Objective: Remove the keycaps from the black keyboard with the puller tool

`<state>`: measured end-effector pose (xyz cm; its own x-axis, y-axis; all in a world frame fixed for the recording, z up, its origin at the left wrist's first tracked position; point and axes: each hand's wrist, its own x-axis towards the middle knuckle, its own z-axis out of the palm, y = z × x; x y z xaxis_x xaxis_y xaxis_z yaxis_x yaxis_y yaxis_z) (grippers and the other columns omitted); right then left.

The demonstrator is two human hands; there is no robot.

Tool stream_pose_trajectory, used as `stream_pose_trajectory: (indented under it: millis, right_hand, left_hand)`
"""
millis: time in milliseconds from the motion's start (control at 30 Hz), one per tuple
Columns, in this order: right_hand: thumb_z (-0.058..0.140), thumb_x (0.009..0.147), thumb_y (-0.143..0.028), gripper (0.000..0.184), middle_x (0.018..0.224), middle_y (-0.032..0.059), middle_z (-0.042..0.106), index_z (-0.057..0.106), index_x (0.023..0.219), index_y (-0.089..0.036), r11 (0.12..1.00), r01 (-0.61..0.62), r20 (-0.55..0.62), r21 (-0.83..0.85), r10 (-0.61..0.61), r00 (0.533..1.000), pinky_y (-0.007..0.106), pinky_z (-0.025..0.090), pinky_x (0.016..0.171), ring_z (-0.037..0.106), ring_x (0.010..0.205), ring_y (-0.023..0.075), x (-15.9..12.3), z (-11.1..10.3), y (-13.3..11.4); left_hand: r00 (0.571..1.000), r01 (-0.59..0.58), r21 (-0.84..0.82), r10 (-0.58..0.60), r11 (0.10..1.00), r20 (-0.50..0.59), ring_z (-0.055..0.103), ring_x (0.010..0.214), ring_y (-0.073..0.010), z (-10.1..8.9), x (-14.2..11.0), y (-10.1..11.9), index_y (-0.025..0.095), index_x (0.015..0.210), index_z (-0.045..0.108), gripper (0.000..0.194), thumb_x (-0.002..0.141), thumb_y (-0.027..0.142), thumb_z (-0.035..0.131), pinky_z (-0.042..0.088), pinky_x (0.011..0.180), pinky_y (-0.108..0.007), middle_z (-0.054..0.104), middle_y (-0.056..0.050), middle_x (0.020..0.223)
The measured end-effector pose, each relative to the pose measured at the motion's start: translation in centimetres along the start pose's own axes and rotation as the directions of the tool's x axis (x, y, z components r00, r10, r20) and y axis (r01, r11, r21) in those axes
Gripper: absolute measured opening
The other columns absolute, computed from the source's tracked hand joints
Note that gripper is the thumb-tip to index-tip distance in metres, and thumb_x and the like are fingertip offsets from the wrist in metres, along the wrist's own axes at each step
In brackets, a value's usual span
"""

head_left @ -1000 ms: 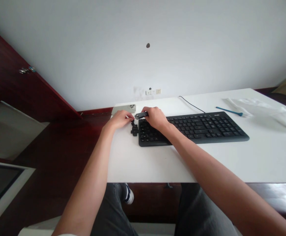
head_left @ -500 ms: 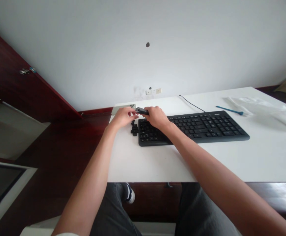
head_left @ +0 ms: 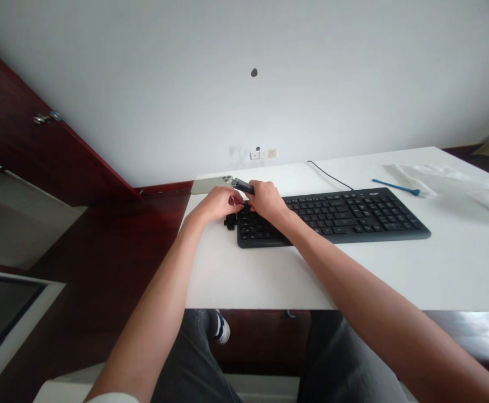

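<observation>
A black keyboard [head_left: 332, 215] lies on the white table, some bare key spots visible at its left end. My right hand [head_left: 267, 198] is wrapped round a dark-handled tool with a silvery head [head_left: 243, 186], held above the keyboard's upper left corner and pointing left. My left hand [head_left: 221, 202] is at that same corner, thumb and fingertips pinched together at the keys. Whatever lies between those fingertips is too small to make out. Several loose black keycaps [head_left: 230, 221] rest beside the keyboard's left edge, partly hidden by my left hand.
Behind my hands lies a phone [head_left: 211, 184] with its camera lenses up. A blue stick-like tool [head_left: 395, 187] and a clear plastic bag [head_left: 458, 187] lie at the right. The keyboard's cable [head_left: 330, 174] runs to the back. The table's left edge is close to my left arm.
My left hand has moved from the tool's tip down and right to the keyboard's corner, its fingers closing. The tool in my right hand has tilted slightly, tip higher.
</observation>
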<state>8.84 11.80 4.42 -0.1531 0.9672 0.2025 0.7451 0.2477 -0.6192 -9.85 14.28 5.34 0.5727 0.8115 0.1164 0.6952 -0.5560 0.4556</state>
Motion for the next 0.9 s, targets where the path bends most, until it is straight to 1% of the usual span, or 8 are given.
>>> stream_pose_trajectory:
  millis: [167, 233, 300, 367, 500, 600, 733, 900]
  right_hand:
    - [0.058, 0.091, -0.014, 0.013, 0.059, 0.0013, 0.066, 0.059, 0.080, -0.020, 0.994, 0.087, 0.090, 0.067, -0.093, 0.992, 0.023, 0.041, 0.058, 0.062, 0.053, 0.0145, 0.0, -0.8, 0.5]
    - [0.057, 0.094, -0.018, 0.021, 0.059, 0.0013, 0.066, 0.057, 0.073, -0.019, 0.989, 0.062, 0.116, 0.135, -0.078, 0.990, 0.022, 0.042, 0.057, 0.061, 0.051, 0.0126, 0.0, -1.1, 0.4]
    - [0.056, 0.096, -0.021, 0.029, 0.057, 0.0018, 0.065, 0.056, 0.067, -0.019, 0.983, -0.003, 0.130, 0.181, -0.021, 0.991, 0.021, 0.043, 0.057, 0.061, 0.051, 0.0117, 0.0, -1.2, 0.2]
    - [0.055, 0.095, -0.020, 0.030, 0.055, 0.0018, 0.065, 0.056, 0.065, -0.018, 0.977, -0.048, 0.131, 0.209, 0.020, 0.991, 0.021, 0.043, 0.055, 0.061, 0.050, 0.0113, 0.0, -1.1, 0.0]
    - [0.053, 0.094, -0.019, 0.023, 0.058, 0.0006, 0.065, 0.057, 0.072, -0.019, 0.960, -0.034, 0.092, 0.278, 0.008, 0.996, 0.021, 0.044, 0.051, 0.060, 0.046, 0.0113, -0.2, -0.2, 0.0]
    - [0.052, 0.096, -0.024, 0.024, 0.061, 0.0028, 0.067, 0.060, 0.074, -0.018, 0.963, -0.035, 0.020, 0.267, 0.031, 0.999, 0.023, 0.045, 0.053, 0.062, 0.049, 0.0140, -0.3, 0.7, 0.1]
    - [0.052, 0.099, -0.044, 0.040, 0.071, 0.0103, 0.072, 0.067, 0.074, -0.017, 0.983, -0.054, -0.092, 0.176, 0.071, 0.993, 0.027, 0.046, 0.063, 0.069, 0.067, 0.0205, -0.3, 1.5, -0.1]
    - [0.049, 0.099, -0.061, 0.055, 0.073, 0.0130, 0.072, 0.071, 0.075, -0.017, 0.993, -0.083, -0.120, 0.089, 0.093, 0.988, 0.029, 0.045, 0.065, 0.069, 0.071, 0.0235, -0.4, 2.1, -0.5]
  left_hand:
    - [0.999, -0.042, 0.035, 0.043, 0.998, -0.009, 0.066, 0.070, -0.0177, 0.1, -0.1, 0.1, 0.020, 0.082, 0.076, 0.012, 0.078, 0.016, 0.065, 0.045, 0.065, -0.029, 0.073, -0.001, 0.075]
    - [1.000, -0.016, -0.024, 0.016, 1.000, -0.007, 0.068, 0.072, -0.0176, 0.2, -0.1, -0.1, 0.020, 0.084, 0.075, 0.009, 0.079, 0.019, 0.067, 0.047, 0.066, -0.028, 0.074, -0.001, 0.078]
    - [1.000, 0.015, -0.079, -0.016, 0.997, -0.007, 0.070, 0.076, -0.0178, 0.3, -0.1, -0.3, 0.019, 0.087, 0.075, 0.010, 0.079, 0.021, 0.070, 0.049, 0.068, -0.027, 0.076, -0.003, 0.082]
    - [0.999, 0.032, -0.098, -0.033, 0.995, -0.007, 0.071, 0.077, -0.0184, 0.4, -0.1, -0.4, 0.018, 0.088, 0.076, 0.011, 0.079, 0.022, 0.071, 0.050, 0.069, -0.027, 0.077, -0.004, 0.083]
    - [0.999, 0.043, -0.108, -0.042, 0.993, 0.005, 0.072, 0.078, -0.0198, 0.4, 0.0, -0.5, 0.019, 0.088, 0.078, 0.012, 0.079, 0.023, 0.071, 0.050, 0.068, -0.028, 0.078, -0.005, 0.085]
    - [0.999, 0.034, -0.096, -0.034, 0.995, 0.001, 0.072, 0.078, -0.0202, 0.3, 0.0, -0.4, 0.019, 0.088, 0.079, 0.012, 0.080, 0.025, 0.072, 0.050, 0.068, -0.028, 0.078, -0.005, 0.085]
    - [1.000, 0.004, -0.057, -0.005, 0.998, -0.019, 0.072, 0.078, -0.0204, 0.2, 0.0, -0.2, 0.019, 0.086, 0.078, 0.010, 0.083, 0.027, 0.072, 0.049, 0.069, -0.029, 0.078, -0.004, 0.083]
    - [1.000, 0.019, -0.024, -0.019, 1.000, -0.017, 0.070, 0.076, -0.0217, 0.2, 0.1, 0.3, 0.017, 0.086, 0.076, 0.013, 0.082, 0.029, 0.076, 0.048, 0.069, -0.030, 0.077, -0.005, 0.081]
